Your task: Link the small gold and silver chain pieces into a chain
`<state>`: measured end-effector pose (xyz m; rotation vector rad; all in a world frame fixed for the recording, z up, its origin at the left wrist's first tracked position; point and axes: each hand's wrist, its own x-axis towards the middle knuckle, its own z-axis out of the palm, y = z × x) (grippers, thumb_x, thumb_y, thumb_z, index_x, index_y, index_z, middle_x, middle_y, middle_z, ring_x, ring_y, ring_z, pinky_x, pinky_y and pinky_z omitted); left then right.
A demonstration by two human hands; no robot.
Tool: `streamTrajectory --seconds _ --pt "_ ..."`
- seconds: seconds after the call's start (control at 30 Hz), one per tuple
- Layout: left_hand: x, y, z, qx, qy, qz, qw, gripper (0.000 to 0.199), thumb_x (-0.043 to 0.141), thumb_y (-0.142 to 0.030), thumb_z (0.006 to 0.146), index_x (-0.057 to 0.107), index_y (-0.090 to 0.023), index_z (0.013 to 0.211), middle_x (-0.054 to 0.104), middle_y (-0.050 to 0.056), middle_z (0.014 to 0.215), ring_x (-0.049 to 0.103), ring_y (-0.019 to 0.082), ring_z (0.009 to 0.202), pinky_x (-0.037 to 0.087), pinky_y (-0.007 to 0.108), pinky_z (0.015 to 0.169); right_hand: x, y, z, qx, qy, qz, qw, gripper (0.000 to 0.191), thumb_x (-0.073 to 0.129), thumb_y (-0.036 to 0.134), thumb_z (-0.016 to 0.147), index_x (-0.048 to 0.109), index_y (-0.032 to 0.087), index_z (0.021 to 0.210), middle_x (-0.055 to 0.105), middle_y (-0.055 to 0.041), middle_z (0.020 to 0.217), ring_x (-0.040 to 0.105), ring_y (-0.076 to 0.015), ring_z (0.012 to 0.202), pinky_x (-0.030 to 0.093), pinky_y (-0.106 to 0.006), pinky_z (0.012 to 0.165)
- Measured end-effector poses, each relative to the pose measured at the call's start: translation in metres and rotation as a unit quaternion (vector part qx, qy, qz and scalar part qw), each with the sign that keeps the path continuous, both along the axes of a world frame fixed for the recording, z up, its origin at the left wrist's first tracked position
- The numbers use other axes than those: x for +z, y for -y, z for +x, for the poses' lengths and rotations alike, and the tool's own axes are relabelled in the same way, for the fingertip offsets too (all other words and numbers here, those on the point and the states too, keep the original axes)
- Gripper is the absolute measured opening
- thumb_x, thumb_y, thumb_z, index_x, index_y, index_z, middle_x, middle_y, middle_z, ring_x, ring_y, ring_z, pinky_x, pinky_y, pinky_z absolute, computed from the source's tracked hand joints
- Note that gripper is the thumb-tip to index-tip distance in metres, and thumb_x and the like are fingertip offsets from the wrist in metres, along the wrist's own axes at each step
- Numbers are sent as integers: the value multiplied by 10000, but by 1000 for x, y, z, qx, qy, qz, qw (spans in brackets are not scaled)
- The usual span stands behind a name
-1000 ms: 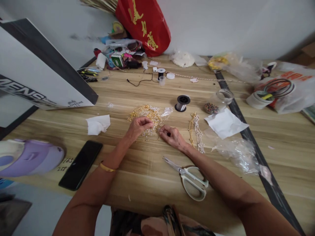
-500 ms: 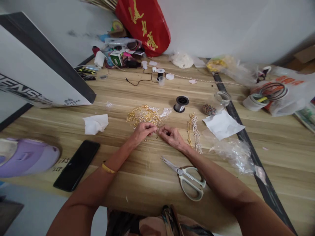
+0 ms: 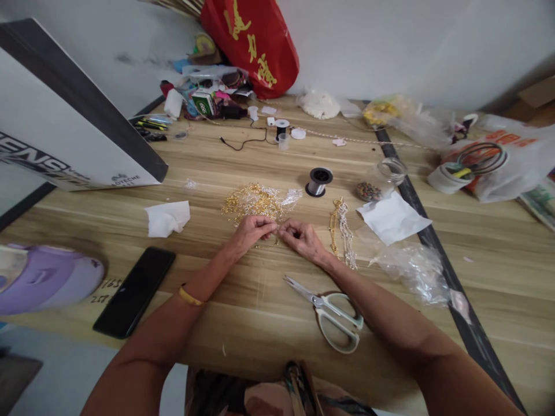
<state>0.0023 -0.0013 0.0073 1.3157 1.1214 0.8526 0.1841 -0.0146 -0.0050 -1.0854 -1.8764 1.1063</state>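
My left hand [image 3: 256,229] and my right hand [image 3: 300,236] meet fingertip to fingertip over the table, both closed in a pinch. A thin gold chain [image 3: 265,246] loops below the fingertips onto the wood; its end between the fingers is too small to make out. Just beyond my left hand lies a tangled heap of gold and silver chains [image 3: 251,201]. To the right of my right hand, a gold chain [image 3: 333,228] and a silver chain [image 3: 346,231] lie stretched side by side. Scissors [image 3: 332,315] with pale handles rest below my right wrist, blades slightly apart.
A wire spool [image 3: 319,184] stands behind my hands. A tipped jar [image 3: 381,179] with small beads, white paper [image 3: 393,218] and clear plastic bags [image 3: 418,274] lie right. Left are a phone [image 3: 134,292], crumpled tissue [image 3: 168,218] and a large box [image 3: 78,127].
Both hands stay pinched together in nearly the same place. The gold chain below the fingers has shifted slightly, and the camera view has moved a little.
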Motion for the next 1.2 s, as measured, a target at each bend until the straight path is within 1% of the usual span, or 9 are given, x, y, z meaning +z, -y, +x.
streamTrajectory --seconds 0.2,0.37,0.53,0.67,0.83,1.0,1.2 --pt "-1 1 1 -12 7 0 1000 280 697 -374 673 659 -104 737 640 16 621 533 76 512 450 202 524 -3 -1 1 1 -3 -4 1000 246 501 370 855 582 143 811 422 47 551 342 -79 498 277 -211 486" --pt "0 1 1 -15 14 -11 1000 280 719 -356 657 670 -101 763 662 26 641 560 80 522 478 202 530 -1 -1 0 -4 -4 4 1000 228 508 347 845 588 139 799 419 48 546 354 -79 499 285 -211 492" --pt "-1 -1 0 -8 11 -24 1000 271 752 -290 607 683 -97 784 670 24 615 592 98 524 513 227 551 -1 -2 0 -6 0 -1 1000 236 517 362 842 584 141 791 421 48 542 360 -82 501 282 -214 493" --pt "-4 -3 0 -6 0 -23 1000 251 750 -241 598 689 -98 795 673 20 598 621 111 538 531 245 587 -4 -2 0 -1 -3 -5 1000 248 514 380 846 579 147 795 427 49 547 357 -82 500 284 -216 497" --pt "-5 -1 0 -10 -20 -8 1000 218 725 -236 617 681 -100 781 668 17 583 626 114 536 520 233 576 -4 -2 1 2 -1 1 1000 228 519 360 844 579 147 787 408 56 528 350 -80 491 270 -213 488" --pt "-3 0 0 -17 -37 16 999 203 707 -247 633 670 -102 769 666 23 598 624 119 547 504 230 569 -1 -2 0 1 -6 -5 1000 224 519 363 839 574 152 787 407 56 523 349 -83 488 271 -219 487" --pt "3 -2 -1 21 -30 26 999 190 714 -251 615 665 -107 728 658 15 611 596 106 544 489 227 567 -1 -2 0 -1 -5 -12 1000 210 518 349 826 567 152 774 419 50 532 365 -86 497 281 -218 494"
